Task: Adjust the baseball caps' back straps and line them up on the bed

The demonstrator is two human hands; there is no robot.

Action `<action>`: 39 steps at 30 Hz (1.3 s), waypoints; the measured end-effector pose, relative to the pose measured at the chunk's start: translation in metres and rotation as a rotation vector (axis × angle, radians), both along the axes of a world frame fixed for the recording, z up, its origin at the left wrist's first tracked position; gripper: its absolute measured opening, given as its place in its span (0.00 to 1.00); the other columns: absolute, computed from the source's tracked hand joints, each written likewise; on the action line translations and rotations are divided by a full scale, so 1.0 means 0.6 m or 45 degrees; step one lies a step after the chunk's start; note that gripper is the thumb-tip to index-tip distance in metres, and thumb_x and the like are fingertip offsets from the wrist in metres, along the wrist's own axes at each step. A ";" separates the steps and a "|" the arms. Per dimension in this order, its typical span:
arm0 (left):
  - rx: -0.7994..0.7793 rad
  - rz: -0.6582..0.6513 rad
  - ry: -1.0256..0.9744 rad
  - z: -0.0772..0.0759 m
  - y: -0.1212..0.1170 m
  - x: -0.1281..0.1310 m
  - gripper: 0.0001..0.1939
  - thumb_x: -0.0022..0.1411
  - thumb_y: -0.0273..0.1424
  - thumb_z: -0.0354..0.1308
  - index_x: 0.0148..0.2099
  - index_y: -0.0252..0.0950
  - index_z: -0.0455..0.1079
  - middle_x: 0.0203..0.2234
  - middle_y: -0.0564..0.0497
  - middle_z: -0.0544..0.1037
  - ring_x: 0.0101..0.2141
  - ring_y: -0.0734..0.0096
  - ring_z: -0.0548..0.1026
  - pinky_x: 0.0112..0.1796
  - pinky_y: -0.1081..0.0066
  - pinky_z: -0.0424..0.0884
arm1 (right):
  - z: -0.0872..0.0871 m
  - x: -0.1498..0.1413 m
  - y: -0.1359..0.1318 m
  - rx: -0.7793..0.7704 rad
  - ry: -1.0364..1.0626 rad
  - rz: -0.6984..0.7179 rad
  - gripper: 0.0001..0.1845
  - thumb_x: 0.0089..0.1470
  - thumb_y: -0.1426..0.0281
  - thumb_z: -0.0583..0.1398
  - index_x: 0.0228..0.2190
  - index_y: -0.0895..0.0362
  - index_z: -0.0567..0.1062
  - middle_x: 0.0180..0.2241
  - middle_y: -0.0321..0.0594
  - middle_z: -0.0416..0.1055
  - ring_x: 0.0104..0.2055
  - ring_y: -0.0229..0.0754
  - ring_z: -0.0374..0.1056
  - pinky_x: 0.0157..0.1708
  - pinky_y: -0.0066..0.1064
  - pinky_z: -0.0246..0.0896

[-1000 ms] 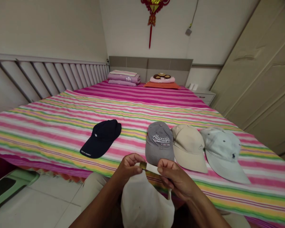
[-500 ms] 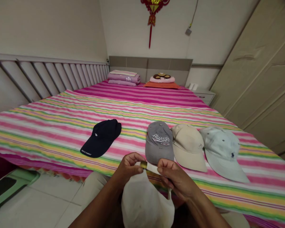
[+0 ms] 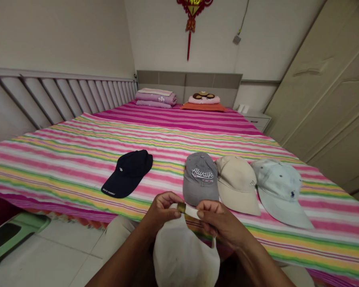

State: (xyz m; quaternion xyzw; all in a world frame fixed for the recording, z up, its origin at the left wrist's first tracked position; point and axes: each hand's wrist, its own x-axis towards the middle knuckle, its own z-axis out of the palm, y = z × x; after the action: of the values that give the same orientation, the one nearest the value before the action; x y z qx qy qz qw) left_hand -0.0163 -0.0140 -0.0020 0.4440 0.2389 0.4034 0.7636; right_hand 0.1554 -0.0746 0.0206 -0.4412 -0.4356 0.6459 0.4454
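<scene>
I hold a white cap in front of me, its crown hanging down between my arms. My left hand pinches the brass buckle of its back strap. My right hand pinches the white strap just right of the buckle. Both hands are closed on the cap. On the striped bed beyond lie a navy cap, a grey cap with white lettering, a beige cap and a pale blue cap.
Folded pink bedding and a pillow with a cartoon cushion lie at the headboard. A slatted rail runs along the left. A green stool stands on the floor at lower left. Wardrobe doors fill the right side.
My right thumb and fingers have slid slightly left along the strap toward the buckle. The caps on the bed have not moved.
</scene>
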 end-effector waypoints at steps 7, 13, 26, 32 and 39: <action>0.106 0.030 0.146 0.001 -0.002 -0.001 0.16 0.31 0.28 0.70 0.27 0.32 0.72 0.19 0.53 0.74 0.21 0.77 0.68 0.23 0.76 0.62 | 0.016 0.000 0.006 0.038 -0.203 0.035 0.18 0.40 0.57 0.63 0.23 0.62 0.71 0.13 0.31 0.60 0.14 0.28 0.50 0.15 0.24 0.41; 0.270 0.081 0.163 0.007 -0.006 -0.002 0.14 0.35 0.28 0.69 0.28 0.32 0.73 0.21 0.52 0.74 0.24 0.75 0.69 0.27 0.74 0.64 | 0.016 -0.007 0.010 0.024 -0.135 0.025 0.17 0.41 0.59 0.62 0.19 0.60 0.68 0.11 0.29 0.59 0.13 0.28 0.48 0.14 0.24 0.38; 0.636 0.124 0.087 0.000 -0.009 -0.001 0.09 0.46 0.26 0.63 0.35 0.35 0.73 0.30 0.48 0.72 0.34 0.69 0.70 0.37 0.69 0.66 | 0.008 -0.023 0.008 0.002 0.154 0.037 0.12 0.45 0.64 0.61 0.21 0.58 0.65 0.13 0.29 0.59 0.15 0.28 0.48 0.16 0.24 0.39; 0.542 0.142 0.028 0.000 -0.011 0.003 0.08 0.46 0.26 0.63 0.33 0.35 0.72 0.28 0.50 0.71 0.32 0.73 0.70 0.34 0.73 0.64 | 0.016 -0.014 0.006 -0.015 0.127 0.008 0.14 0.42 0.63 0.63 0.21 0.59 0.64 0.16 0.29 0.58 0.16 0.28 0.51 0.17 0.23 0.44; 0.530 0.061 0.034 0.000 -0.010 0.007 0.09 0.45 0.27 0.63 0.33 0.34 0.72 0.26 0.51 0.70 0.29 0.75 0.68 0.30 0.75 0.62 | 0.022 -0.021 0.008 -0.002 0.058 0.012 0.15 0.42 0.61 0.63 0.20 0.59 0.66 0.16 0.31 0.61 0.16 0.29 0.53 0.17 0.23 0.46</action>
State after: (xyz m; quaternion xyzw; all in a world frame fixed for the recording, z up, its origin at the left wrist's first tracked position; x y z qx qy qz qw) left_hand -0.0118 -0.0201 -0.0021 0.5916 0.1710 0.4563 0.6423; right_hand 0.1427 -0.0698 0.0338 -0.4247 -0.4270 0.6582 0.4517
